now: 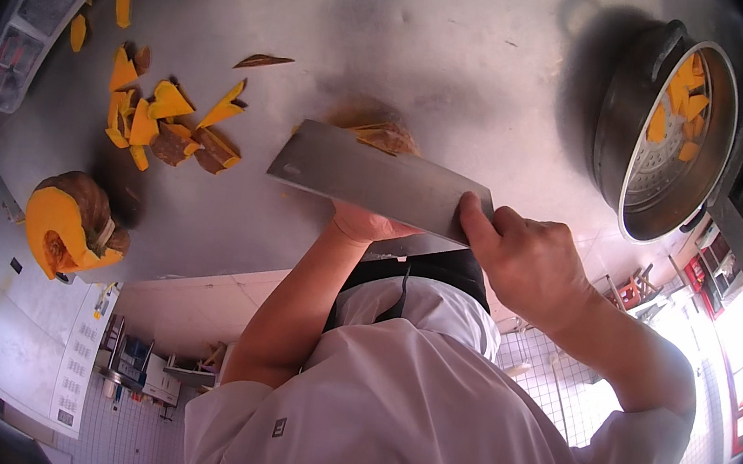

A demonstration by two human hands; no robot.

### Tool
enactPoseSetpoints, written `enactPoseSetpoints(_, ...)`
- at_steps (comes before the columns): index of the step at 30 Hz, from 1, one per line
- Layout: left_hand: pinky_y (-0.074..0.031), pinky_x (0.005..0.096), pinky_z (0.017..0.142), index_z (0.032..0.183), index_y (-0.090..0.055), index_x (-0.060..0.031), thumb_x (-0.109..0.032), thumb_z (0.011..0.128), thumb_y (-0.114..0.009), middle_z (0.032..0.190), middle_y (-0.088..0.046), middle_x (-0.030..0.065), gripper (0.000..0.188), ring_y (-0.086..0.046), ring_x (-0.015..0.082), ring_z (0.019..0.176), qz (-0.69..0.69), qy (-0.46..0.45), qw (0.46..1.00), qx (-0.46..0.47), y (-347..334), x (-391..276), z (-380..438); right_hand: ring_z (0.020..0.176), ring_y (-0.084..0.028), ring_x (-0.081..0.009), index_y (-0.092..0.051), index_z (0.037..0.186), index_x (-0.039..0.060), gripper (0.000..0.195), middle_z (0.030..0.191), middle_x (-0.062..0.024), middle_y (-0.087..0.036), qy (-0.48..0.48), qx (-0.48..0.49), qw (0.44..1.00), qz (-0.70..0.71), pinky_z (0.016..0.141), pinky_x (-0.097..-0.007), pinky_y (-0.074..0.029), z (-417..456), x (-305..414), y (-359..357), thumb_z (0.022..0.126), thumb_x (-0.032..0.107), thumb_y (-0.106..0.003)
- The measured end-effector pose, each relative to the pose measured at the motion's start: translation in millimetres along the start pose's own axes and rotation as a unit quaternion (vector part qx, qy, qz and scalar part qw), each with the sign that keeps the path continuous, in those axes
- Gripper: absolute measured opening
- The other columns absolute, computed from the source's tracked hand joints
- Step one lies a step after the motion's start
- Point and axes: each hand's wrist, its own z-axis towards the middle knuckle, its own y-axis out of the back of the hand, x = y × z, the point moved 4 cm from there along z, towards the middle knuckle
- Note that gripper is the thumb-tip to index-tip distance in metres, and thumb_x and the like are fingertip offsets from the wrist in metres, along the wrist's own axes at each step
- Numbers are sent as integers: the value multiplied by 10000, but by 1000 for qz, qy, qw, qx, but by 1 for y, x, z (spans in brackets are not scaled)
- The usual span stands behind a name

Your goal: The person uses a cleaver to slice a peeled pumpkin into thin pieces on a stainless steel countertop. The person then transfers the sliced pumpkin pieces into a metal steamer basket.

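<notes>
My right hand (pixel 529 263) grips a wide Chinese cleaver (pixel 379 177), its thumb near the heel of the blade. Under and beyond the blade, a piece of pumpkin (pixel 387 137) with brown rind and orange flesh shows in part. My left hand (pixel 372 224) is mostly hidden behind the cleaver, close to that pumpkin piece; its fingers and what they touch cannot be seen. To the left lies a loose pile of cut pumpkin chunks (pixel 173 104). A larger cut pumpkin (pixel 74 221) rests near the steel table's edge, its orange inside facing me.
A deep steamer pot (pixel 621 124) with pumpkin pieces on its perforated bottom stands at the right. A kitchen scale (pixel 45 13) sits at the far left of the steel table (pixel 439 37). One thin strip of rind (pixel 263 62) lies beyond the chunks.
</notes>
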Motion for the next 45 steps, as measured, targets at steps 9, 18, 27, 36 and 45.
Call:
enactPoseSetpoints(9,-452,479,845,1093,-627,-160,-663,803,-531,1226,-536,82,589,-531,333,1060,-4,6,999,-51,9,-8,25,456,-591,-162,-550,957,29,240,558,-40,-553,34,-34,998,29,382,-284,-452,32,-8,-5,743,107,-627)
enactPoseSetpoints(18,-408,490,917,1094,-609,-255,-588,740,-609,1163,-522,32,486,-484,298,1121,33,-41,996,-66,20,-11,28,494,-595,-222,-518,989,40,287,612,-56,-544,59,-45,994,79,440,-323,-476,62,-18,-24,719,45,-618)
enactPoseSetpoints(27,-193,562,1074,945,-635,-231,-517,710,-619,1273,-499,83,370,-334,333,1293,1,5,1000,-26,8,-9,15,491,-606,-216,-539,954,80,176,596,-33,-555,13,38,993,115,431,-332,-480,0,-49,8,789,126,-581)
enactPoseSetpoints(36,-249,515,1027,866,-641,-295,-525,716,-609,1215,-519,48,276,-350,284,1246,29,31,997,-71,12,-12,28,501,-613,-236,-537,948,53,191,581,-57,-558,30,49,991,123,432,-352,-477,26,-42,5,765,71,-585)
enactPoseSetpoints(45,-314,439,948,1027,-561,-299,-572,760,-602,1102,-507,-11,385,-426,242,1106,34,11,998,-43,18,-14,34,506,-596,-247,-559,952,68,187,605,-59,-567,33,11,992,120,445,-341,-469,49,-33,-11,770,50,-596)
